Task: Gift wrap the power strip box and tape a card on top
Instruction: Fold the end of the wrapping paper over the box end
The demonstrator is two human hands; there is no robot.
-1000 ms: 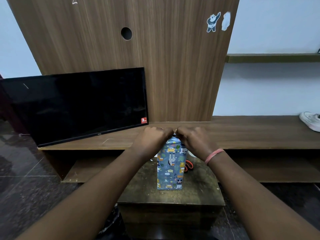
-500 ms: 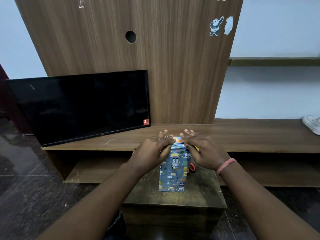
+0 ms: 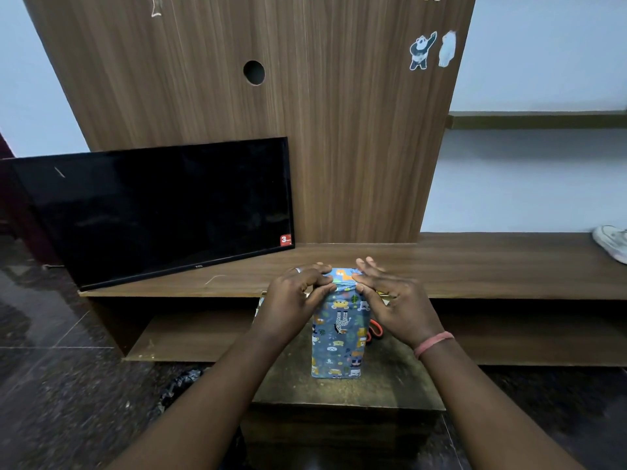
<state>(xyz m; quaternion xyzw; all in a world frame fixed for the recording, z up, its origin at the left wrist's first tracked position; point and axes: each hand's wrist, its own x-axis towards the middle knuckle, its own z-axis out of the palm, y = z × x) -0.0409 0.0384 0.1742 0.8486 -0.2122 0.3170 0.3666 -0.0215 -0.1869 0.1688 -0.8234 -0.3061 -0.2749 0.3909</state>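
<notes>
my left hand (image 3: 291, 300) has its fingers curled in, thumb and fingertips pinching the folded paper at the top left corner of the tall upright power strip box wrapped in blue paper with small cartoon animals (image 3: 337, 337). my right hand (image 3: 395, 301) mirrors it at the top right corner: thumb and forefinger press the fold there, while the other fingers stand straight and spread above the edge. i judge that both hands are creasing the top end flap, so the step in hand is closing the upper end of the wrapping.

the box stands on end in the middle of a low, dark, scuffed wooden stool (image 3: 342, 391), with my hands at its twelve o'clock end. next i would need to flatten the flap fully and hold it with one hand while the other fetches tape; releasing too soon would likely let the paper spring open. the card comes after that.

hard to make out: i see no tape and no card. something orange-red (image 3: 376, 332), perhaps scissor handles, peeks out at three o'clock of the box, mostly hidden behind my right wrist with its pink band (image 3: 432, 344). the far face and the top fold itself are covered by my fingers, so i cannot tell whether any tape is already on. beyond, at eleven o'clock, a black flat television (image 3: 159, 212) leans on a brown wooden shelf unit (image 3: 492, 266); a white shoe (image 3: 612, 240) is cut off at two o'clock.
</notes>
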